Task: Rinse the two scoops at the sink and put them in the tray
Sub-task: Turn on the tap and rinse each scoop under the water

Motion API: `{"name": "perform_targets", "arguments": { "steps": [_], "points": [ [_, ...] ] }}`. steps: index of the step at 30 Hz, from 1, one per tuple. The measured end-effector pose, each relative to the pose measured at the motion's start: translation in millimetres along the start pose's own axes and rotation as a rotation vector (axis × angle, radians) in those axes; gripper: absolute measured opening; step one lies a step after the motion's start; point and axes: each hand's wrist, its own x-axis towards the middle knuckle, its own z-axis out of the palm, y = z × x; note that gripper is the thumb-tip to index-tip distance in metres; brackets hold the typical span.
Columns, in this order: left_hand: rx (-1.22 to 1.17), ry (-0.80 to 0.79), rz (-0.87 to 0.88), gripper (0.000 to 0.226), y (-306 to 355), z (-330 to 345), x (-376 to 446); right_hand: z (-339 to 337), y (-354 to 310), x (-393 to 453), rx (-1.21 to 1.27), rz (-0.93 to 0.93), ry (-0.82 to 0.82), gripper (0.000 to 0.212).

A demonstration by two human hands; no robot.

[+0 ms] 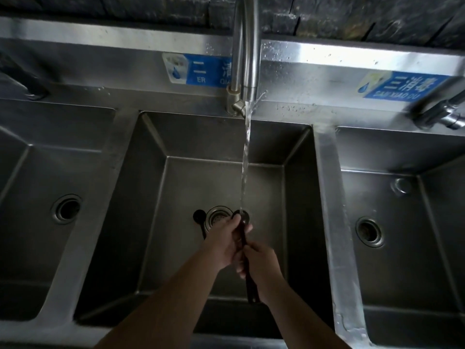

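Under the running faucet point(246, 46), over the middle sink basin point(156, 197), you have one dark scoop point(243, 217) in both hands, its bowl in the stream. Your right hand point(259, 263) is closed round the handle; your left hand point(227, 238) is wrapped just below the bowl. The second scoop point(200, 219) lies beside the drain point(218, 217). You're on the first rinse; next comes the swap. No tray shows.

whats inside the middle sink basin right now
A drain strainer, a dark scoop lying left of it, and both hands rubbing a second scoop under the water stream. The hands hide part of its handle.
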Motion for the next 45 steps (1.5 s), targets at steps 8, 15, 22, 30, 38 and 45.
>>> {"name": "perform_targets", "arguments": {
  "steps": [8, 15, 22, 30, 38, 45],
  "points": [
    [0.162, -0.078, 0.155, 0.021, 44, 14, 4, 15, -51, 12, 0.068, -0.145, -0.056, 0.024],
    [0.179, -0.090, 0.262, 0.031, 79, 33, 4, 35, -114, 17, 0.113, -0.320, -0.089, 0.020],
    [0.118, -0.076, 0.408, 0.023, 134, 77, -11, 50, -165, 12, 0.254, -0.480, -0.231, 0.020],
    [0.251, 0.038, 0.251, 0.023, 121, 78, -26, 43, -141, -4, 0.179, -0.405, -0.135, 0.022],
    [0.185, -0.036, 0.086, 0.028, 46, 28, -30, 15, -56, -24, 0.115, -0.130, -0.079, 0.016],
    [0.188, 0.002, 0.028, 0.012, 17, 5, -41, 4, -19, -34, 0.158, 0.040, -0.090, 0.023]
  ]
}}
